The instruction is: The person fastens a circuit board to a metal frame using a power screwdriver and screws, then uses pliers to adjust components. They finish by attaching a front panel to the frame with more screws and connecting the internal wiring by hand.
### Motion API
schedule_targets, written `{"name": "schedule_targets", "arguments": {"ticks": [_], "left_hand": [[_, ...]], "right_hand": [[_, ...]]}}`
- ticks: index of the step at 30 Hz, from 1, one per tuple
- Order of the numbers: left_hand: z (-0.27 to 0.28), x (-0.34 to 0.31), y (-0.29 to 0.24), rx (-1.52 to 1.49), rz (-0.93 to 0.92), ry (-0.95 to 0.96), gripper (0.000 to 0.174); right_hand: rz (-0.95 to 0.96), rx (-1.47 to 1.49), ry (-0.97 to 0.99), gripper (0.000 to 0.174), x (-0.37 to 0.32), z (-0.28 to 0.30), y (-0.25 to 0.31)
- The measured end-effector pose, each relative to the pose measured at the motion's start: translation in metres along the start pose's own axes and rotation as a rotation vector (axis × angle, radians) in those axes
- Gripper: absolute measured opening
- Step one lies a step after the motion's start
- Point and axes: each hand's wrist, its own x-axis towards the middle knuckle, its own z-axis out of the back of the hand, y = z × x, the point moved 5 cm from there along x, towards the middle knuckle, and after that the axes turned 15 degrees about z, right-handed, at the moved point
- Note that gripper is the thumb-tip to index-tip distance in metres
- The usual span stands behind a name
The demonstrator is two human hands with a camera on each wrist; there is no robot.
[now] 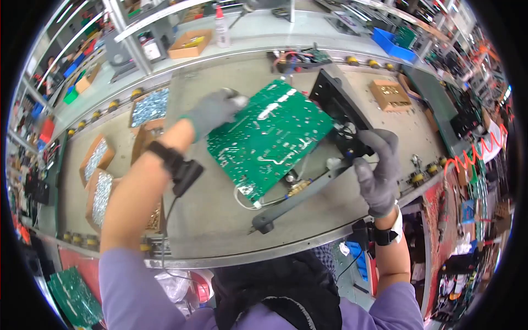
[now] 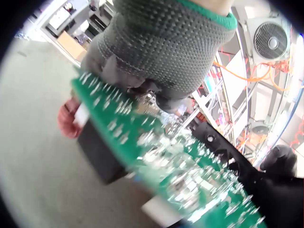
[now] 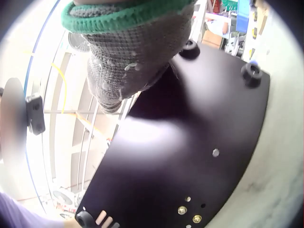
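In the head view a large green circuit board (image 1: 269,137) is tilted over the worktable, its solder side up. My gloved left hand (image 1: 212,114) pinches its upper left edge; the left wrist view shows the glove (image 2: 156,52) at the edge of the board (image 2: 111,121), with dark and white parts hanging underneath. My gloved right hand (image 1: 382,168) grips a black metal chassis (image 1: 340,102), thumb and fingers at its right end. In the right wrist view the chassis's flat outer face (image 3: 213,118) has round feet and brass screws. Thin wires and a brass-coloured fitting (image 1: 300,188) lie between board and chassis.
Several cardboard boxes of small metal parts (image 1: 100,198) stand left; another cardboard box (image 1: 389,94) is at the right. Loose wired parts (image 1: 300,59) lie at the back. A red-tipped bottle (image 1: 221,30) and blue bin (image 1: 393,45) occupy the rear shelf. A red coiled hose (image 1: 476,149) hangs right.
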Motion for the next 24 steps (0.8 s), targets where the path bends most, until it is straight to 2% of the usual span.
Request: {"name": "schedule_targets", "arguments": {"ticks": [1, 2, 3, 4, 5, 6, 7, 8, 10, 11, 12, 13, 14, 15, 16, 18, 19, 20, 23, 24], "left_hand": [[0.017, -0.023, -0.009, 0.101, -0.119, -0.108, 0.042], [0.041, -0.011, 0.012, 0.281, -0.168, -0.199, 0.042], [0.055, -0.025, 0.02, 0.101, -0.085, -0.179, 0.044], [0.083, -0.005, 0.066, -0.017, -0.066, -0.2, 0.047], [0.086, -0.023, 0.072, -0.2, -0.104, -0.178, 0.047], [0.093, -0.034, 0.091, -0.333, -0.168, -0.185, 0.04], [0.092, -0.054, 0.097, -0.337, -0.016, -0.062, 0.033], [0.094, -0.064, 0.113, -0.338, 0.034, -0.125, 0.031], [0.091, -0.083, 0.137, -0.339, 0.076, -0.063, 0.033], [0.091, -0.091, 0.153, -0.345, 0.114, -0.125, 0.035], [0.096, -0.099, 0.169, -0.349, 0.159, -0.198, 0.038], [0.093, -0.103, 0.176, -0.462, 0.179, -0.091, 0.044], [0.089, -0.112, 0.191, -0.58, 0.265, -0.166, 0.049], [0.077, -0.127, 0.173, -0.537, 0.242, -0.139, 0.039], [0.06, -0.146, 0.152, -0.585, 0.306, -0.261, 0.035], [0.05, -0.165, 0.147, -0.441, 0.356, -0.254, 0.035], [0.05, -0.168, 0.158, -0.384, 0.377, -0.192, 0.032], [0.041, -0.174, 0.156, -0.441, 0.349, -0.189, 0.03], [0.027, -0.197, 0.149, -0.323, 0.47, -0.186, 0.029], [0.024, -0.201, 0.145, -0.316, 0.503, -0.178, 0.029]], "right_hand": [[-0.002, -0.082, -0.003, 0.035, -0.013, 0.017, -0.007], [-0.014, -0.193, 0.002, 0.035, -0.032, 0.039, -0.014], [-0.066, -0.268, 0.03, 0.032, -0.054, 0.061, -0.023], [-0.15, -0.329, 0.071, 0.029, -0.079, 0.085, -0.034], [-0.239, -0.406, 0.107, 0.027, -0.108, 0.112, -0.048], [-0.32, -0.471, 0.14, 0.025, -0.136, 0.143, -0.059], [-0.485, -0.526, 0.173, 0.023, -0.161, 0.176, -0.068], [-0.427, -0.698, 0.27, 0.019, -0.18, 0.211, -0.075], [-0.429, -0.947, 0.483, 0.013, -0.204, 0.273, -0.085], [-0.428, -1.032, 0.749, 0.015, -0.213, 0.299, -0.094], [-0.416, -1.051, 0.933, 0.022, -0.221, 0.316, -0.098], [-0.274, -1.071, 1.096, 0.035, -0.228, 0.325, -0.101], [-0.022, -1.076, 1.185, 0.043, -0.232, 0.331, -0.096], [-0.028, -1.007, 1.365, 0.046, -0.254, 0.347, -0.105], [-0.275, -0.904, 1.475, 0.051, -0.276, 0.36, -0.122], [-0.053, -0.907, 1.422, 0.048, -0.312, 0.388, -0.148], [-0.128, -0.816, 1.425, 0.045, -0.307, 0.389, -0.153], [-0.08, -0.81, 1.403, 0.039, -0.313, 0.398, -0.159], [0.017, -0.815, 1.406, 0.035, -0.272, 0.37, -0.139], [-0.014, -0.807, 1.345, 0.031, -0.26, 0.364, -0.134]]}}
